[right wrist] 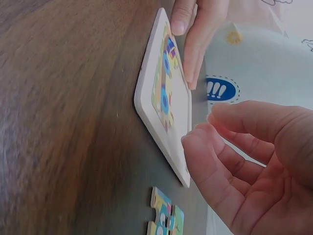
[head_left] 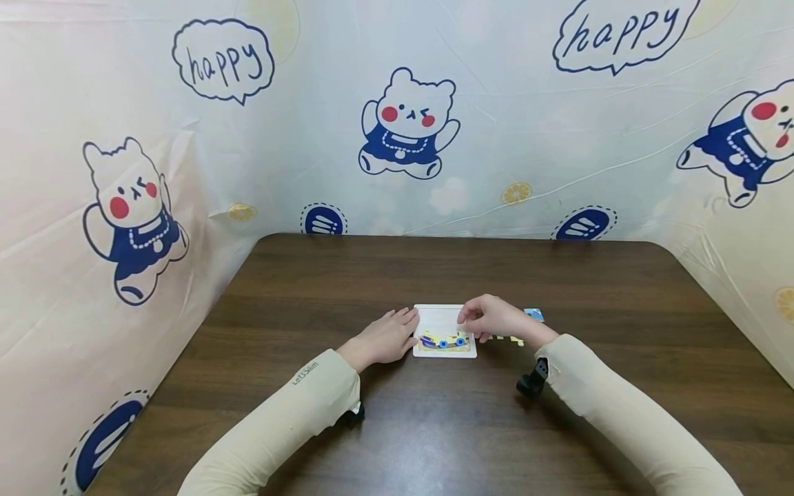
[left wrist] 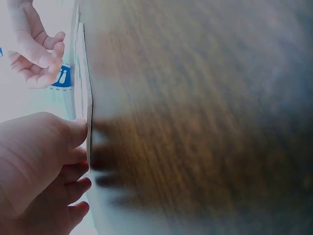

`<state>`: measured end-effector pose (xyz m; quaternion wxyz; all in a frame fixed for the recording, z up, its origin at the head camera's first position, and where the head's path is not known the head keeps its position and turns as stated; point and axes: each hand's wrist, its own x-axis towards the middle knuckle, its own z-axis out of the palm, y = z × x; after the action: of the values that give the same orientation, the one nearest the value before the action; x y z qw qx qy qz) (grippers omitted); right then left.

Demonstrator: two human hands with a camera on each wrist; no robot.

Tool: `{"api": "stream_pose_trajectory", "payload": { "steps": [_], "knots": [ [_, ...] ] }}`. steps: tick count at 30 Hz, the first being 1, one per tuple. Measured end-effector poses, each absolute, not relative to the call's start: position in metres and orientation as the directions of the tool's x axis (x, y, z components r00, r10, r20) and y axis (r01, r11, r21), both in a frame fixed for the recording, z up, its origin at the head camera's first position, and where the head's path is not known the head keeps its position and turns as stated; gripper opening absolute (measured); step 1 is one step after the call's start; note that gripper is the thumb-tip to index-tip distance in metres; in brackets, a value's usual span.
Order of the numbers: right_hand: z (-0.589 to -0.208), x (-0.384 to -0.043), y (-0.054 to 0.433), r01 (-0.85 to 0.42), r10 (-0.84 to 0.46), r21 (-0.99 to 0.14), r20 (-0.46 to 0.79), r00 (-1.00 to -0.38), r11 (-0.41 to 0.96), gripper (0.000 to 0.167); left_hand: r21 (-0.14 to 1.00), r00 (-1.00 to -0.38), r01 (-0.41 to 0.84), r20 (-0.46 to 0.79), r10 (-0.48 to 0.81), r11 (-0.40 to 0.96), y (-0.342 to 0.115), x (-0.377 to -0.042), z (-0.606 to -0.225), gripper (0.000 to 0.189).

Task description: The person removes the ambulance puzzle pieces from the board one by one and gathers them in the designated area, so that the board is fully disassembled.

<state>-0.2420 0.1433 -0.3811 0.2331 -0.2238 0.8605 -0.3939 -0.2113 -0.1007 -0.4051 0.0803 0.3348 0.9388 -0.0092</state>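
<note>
A white puzzle tray [head_left: 436, 316] lies on the table, its near part filled with joined jigsaw pieces [head_left: 428, 342] that show a colourful vehicle with blue wheels. My left hand [head_left: 386, 337] rests along the tray's left edge, fingers extended; thumb and fingertips touch the rim in the left wrist view. Above the tray's right side hovers my right hand [head_left: 496, 318]. Its thumb [right wrist: 200, 156] and forefinger are bent towards each other, and no piece shows between them in the right wrist view. The far part of the tray shows its bare white base.
Loose jigsaw pieces [right wrist: 159, 210] lie on the table to the right of the tray, partly hidden by my right forearm in the head view. One blue piece [head_left: 534, 314] shows beyond that wrist. A printed cloth [head_left: 509, 138] hangs behind the brown table [head_left: 422, 427].
</note>
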Motion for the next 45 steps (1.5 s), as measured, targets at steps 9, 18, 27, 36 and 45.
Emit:
{"api": "stream_pose_trajectory", "payload": {
  "steps": [9,18,27,36,45],
  "knots": [
    [-0.382,-0.242,0.131,-0.24,-0.58,-0.765,-0.205,-0.788,0.597,0.008,0.043,-0.775,0.605,-0.198,0.601,0.795,-0.098,-0.212,-0.403,0.052],
    [-0.384,-0.244,0.123,-0.246,-0.599,-0.769,-0.213,-0.772,0.59,0.009,0.036,-0.765,0.621,-0.189,0.616,0.783,-0.099,-0.212,-0.404,0.051],
    [-0.388,-0.245,0.114,-0.294,-0.635,-0.771,-0.179,-0.751,0.565,0.008,0.064,-0.764,0.616,-0.192,0.615,0.785,-0.099,-0.212,-0.403,0.051],
    [-0.39,-0.242,0.104,-0.294,-0.651,-0.779,-0.184,-0.737,0.553,0.008,0.069,-0.76,0.624,-0.179,0.625,0.778,-0.1,-0.213,-0.403,0.052],
    [-0.396,-0.244,0.099,-0.331,-0.704,-0.798,-0.157,-0.693,0.504,0.007,0.075,-0.748,0.643,-0.147,0.647,0.762,-0.101,-0.213,-0.403,0.05]
  ]
}}
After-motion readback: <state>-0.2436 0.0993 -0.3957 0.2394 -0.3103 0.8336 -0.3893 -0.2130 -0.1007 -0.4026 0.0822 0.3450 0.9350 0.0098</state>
